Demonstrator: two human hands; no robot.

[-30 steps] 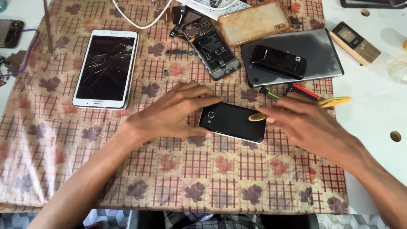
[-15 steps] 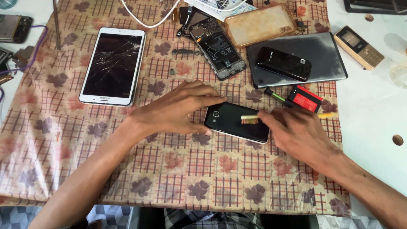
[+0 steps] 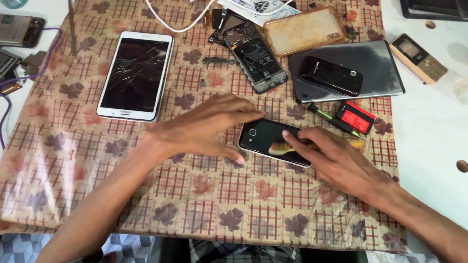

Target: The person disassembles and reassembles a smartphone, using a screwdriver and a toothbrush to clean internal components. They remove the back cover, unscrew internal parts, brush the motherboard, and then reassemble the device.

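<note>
A black phone point(image 3: 265, 138) lies back up, camera lens at its left end, on the leaf-patterned cloth point(image 3: 146, 195). My left hand point(image 3: 204, 129) brackets the phone's left end, with the thumb at the near corner and the fingers spread over the far corner. My right hand point(image 3: 341, 163) rests on the phone's right half. Its forefinger stretches across the back, and a small yellowish pick point(image 3: 280, 147) sits under the fingertips against the near edge.
A white tablet with a cracked screen point(image 3: 134, 75) lies at the left. Behind the hands are an opened phone point(image 3: 253, 58), a yellowed clear case point(image 3: 304, 29), a grey tablet point(image 3: 375, 68) carrying a black phone point(image 3: 331, 75), a red battery point(image 3: 356, 117), a screwdriver point(image 3: 326, 117) and a gold keypad phone point(image 3: 419, 57).
My right hand has slid left along the phone, carrying the yellowish pick towards the camera end and uncovering the red battery. My left hand stays at the phone's left end.
</note>
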